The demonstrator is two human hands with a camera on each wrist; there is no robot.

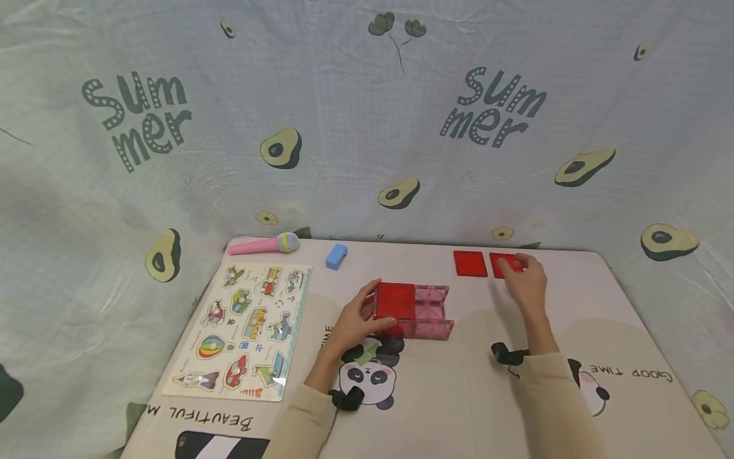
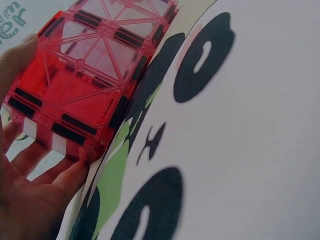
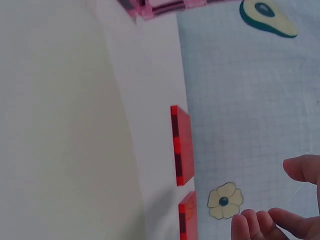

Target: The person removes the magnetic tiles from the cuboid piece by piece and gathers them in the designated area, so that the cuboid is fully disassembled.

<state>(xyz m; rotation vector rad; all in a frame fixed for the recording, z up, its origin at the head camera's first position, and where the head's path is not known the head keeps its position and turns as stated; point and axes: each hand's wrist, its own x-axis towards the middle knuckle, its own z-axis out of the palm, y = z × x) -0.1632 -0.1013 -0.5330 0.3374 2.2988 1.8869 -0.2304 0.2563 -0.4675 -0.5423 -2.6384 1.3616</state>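
A box-like structure of magnetic tiles (image 1: pixel 395 299) stands mid-table, made of clear red and pink pieces with one flat red square on its left top. My left hand (image 1: pixel 351 326) grips its left end, thumb along the near side; the left wrist view shows fingers under the end of the lattice-patterned structure (image 2: pixel 82 65). At the back right lie two red square tiles, a left one (image 1: pixel 470 263) and a right one (image 1: pixel 504 257). My right hand (image 1: pixel 529 285) hovers over the right one, thumb and fingers apart; the right wrist view shows nothing between them.
A puzzle board (image 1: pixel 237 331) with vehicle pictures lies on the left. Behind it are a pink toy microphone (image 1: pixel 260 245) and a small blue block (image 1: pixel 336 256). A printed cloth (image 1: pixel 344 95) hangs along the table's back edge.
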